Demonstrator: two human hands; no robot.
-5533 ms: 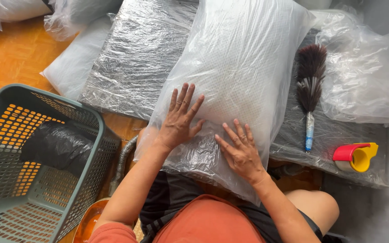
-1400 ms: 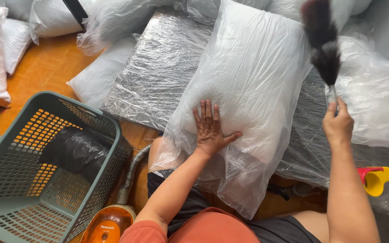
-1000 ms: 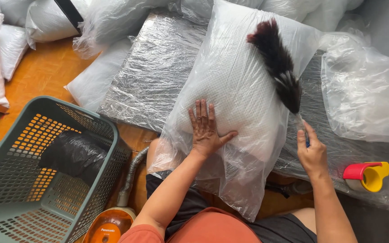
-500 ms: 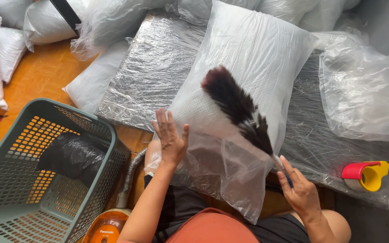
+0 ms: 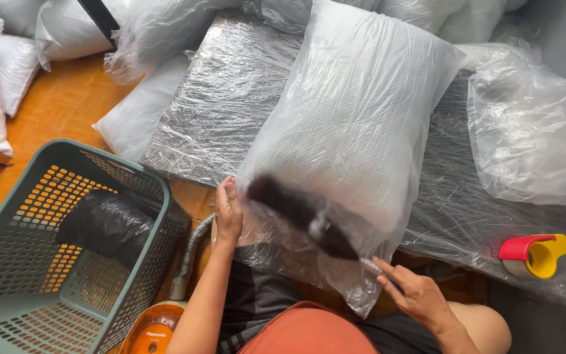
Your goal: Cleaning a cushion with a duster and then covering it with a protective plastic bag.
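Plastic-bagged pillow, feather duster across it

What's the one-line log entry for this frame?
left hand: grips edge of bagged pillow | right hand: holds feather duster, head on bag | basket: at left, black bag inside

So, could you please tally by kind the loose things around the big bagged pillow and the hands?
Bagged pillow being brushed: 1
Feather duster, in the right hand: 1
Green plastic basket: 1
Black bag in the basket: 1
Red and yellow tape dispenser: 1
Orange vacuum cleaner: 1
Left hand grips the bag's edge.
Total: 6
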